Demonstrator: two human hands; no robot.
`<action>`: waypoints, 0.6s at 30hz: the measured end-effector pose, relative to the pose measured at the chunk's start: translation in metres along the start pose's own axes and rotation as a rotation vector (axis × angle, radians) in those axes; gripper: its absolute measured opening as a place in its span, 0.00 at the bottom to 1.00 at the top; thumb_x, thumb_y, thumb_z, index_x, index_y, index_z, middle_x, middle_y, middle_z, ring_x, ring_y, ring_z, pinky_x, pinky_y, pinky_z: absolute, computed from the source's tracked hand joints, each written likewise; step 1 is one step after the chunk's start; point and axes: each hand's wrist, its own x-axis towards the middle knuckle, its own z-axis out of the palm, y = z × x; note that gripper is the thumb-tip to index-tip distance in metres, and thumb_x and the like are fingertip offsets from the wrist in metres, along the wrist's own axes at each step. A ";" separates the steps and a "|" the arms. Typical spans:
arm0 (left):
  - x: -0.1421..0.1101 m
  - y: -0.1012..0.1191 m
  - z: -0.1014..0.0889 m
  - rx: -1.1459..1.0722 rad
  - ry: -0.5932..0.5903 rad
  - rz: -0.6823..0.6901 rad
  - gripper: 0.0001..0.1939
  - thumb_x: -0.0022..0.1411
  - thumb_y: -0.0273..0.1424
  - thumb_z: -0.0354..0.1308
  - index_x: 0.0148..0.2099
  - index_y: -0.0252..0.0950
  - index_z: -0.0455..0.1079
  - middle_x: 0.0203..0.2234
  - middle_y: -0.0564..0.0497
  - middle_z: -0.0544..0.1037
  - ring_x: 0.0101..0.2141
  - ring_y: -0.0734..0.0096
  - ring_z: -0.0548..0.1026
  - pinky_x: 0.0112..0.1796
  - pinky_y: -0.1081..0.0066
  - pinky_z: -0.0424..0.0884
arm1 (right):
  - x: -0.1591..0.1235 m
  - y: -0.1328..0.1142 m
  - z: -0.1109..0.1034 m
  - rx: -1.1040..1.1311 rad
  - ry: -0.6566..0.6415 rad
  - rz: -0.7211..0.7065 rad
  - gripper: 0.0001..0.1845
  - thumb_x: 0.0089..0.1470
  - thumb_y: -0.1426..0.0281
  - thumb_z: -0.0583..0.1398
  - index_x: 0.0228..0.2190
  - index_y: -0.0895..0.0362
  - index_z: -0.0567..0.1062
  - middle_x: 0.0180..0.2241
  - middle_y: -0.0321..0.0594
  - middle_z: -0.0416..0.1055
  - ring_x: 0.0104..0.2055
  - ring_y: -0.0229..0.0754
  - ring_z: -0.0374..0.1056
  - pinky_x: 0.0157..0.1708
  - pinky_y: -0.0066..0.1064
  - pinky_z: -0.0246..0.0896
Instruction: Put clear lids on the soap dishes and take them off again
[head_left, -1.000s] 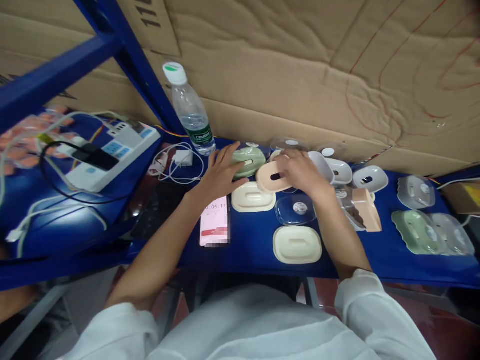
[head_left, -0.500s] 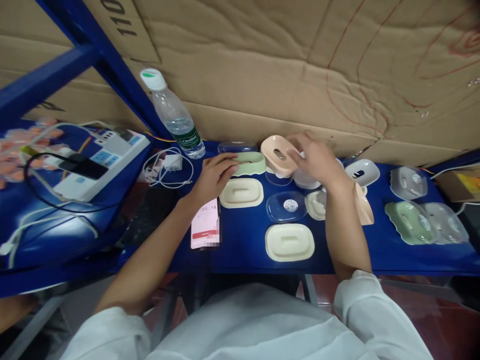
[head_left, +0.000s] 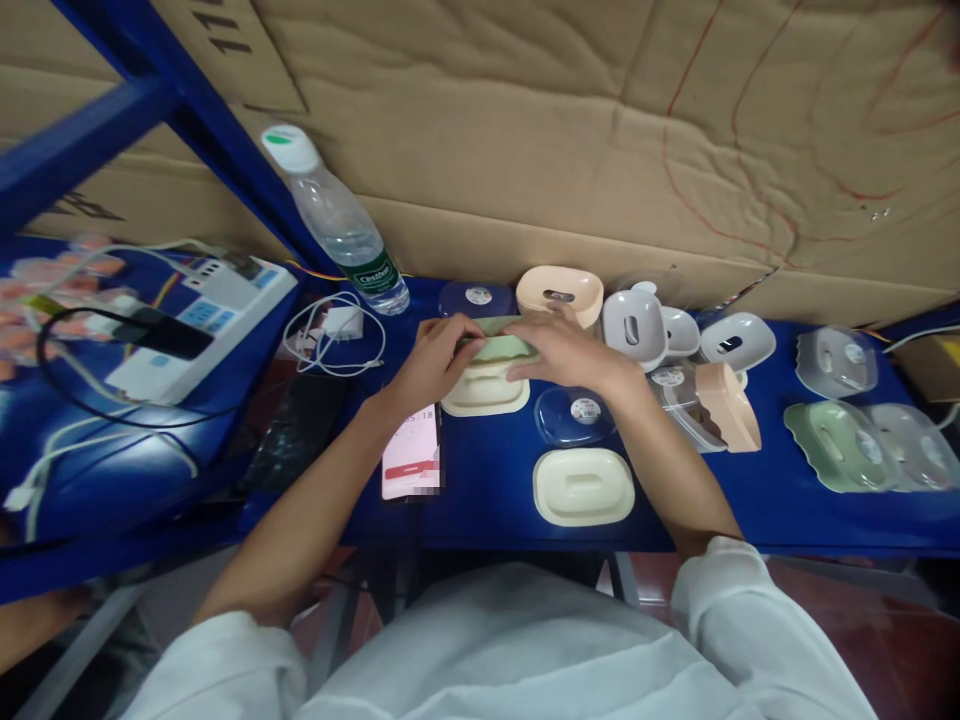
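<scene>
Both my hands grip a light green soap dish [head_left: 504, 346] by its two ends, tilting it above a cream base tray [head_left: 486, 396]. My left hand [head_left: 439, 362] has its fingers curled on the dish's left end. At the right end, my right hand [head_left: 562, 348] has its thumb low and its fingers behind the dish. A peach soap dish [head_left: 559, 290] with a slot sits just behind my right hand. Nearer me lie a clear lid [head_left: 574, 418] with a round sticker and another cream base tray [head_left: 583, 487].
White soap dishes [head_left: 634, 330], a tipped peach dish [head_left: 729, 408] and lidded green [head_left: 836, 445] and clear pieces stand to the right. On the left are a phone [head_left: 411, 455], a water bottle [head_left: 341, 225], a charger [head_left: 343, 322] and a power strip [head_left: 202, 325]. Cardboard [head_left: 487, 120] walls the back.
My right hand set the peach soap dish down at the back and came to the green dish's right end. The green dish is now lifted and tilted over the cream tray.
</scene>
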 end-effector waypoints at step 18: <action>-0.006 -0.004 -0.019 0.138 0.039 0.173 0.21 0.76 0.47 0.55 0.60 0.42 0.76 0.54 0.41 0.81 0.56 0.48 0.78 0.60 0.48 0.71 | -0.150 -0.002 -0.065 -0.118 0.417 0.272 0.26 0.73 0.62 0.51 0.67 0.48 0.72 0.70 0.49 0.66 0.74 0.52 0.60 0.72 0.51 0.53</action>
